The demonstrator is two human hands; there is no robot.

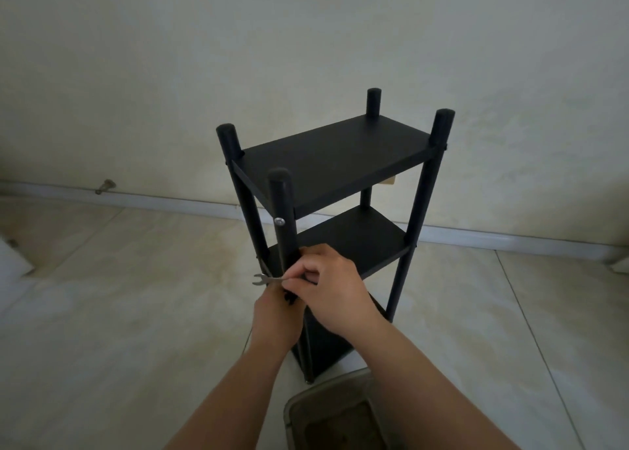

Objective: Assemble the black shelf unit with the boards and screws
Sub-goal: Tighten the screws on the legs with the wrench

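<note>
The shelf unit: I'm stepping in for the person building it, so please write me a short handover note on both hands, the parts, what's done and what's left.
Right hand: pinches a small flat wrench at the near front post, level with the middle board.
Left hand: below it at the same post; its grip is hidden.
Shelf unit: upright on the floor, four posts, top board, middle and bottom boards fitted.
Done: a silver screw sits in the near post at the top board.
Left: probably tightening the middle joint; other joints can't be judged.

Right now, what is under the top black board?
Under the top board sits a second black board, held by the same black poles. Lower down, the right hand pinching a small wrench and the left hand cover the near corner, so that joint cannot be seen.
</note>
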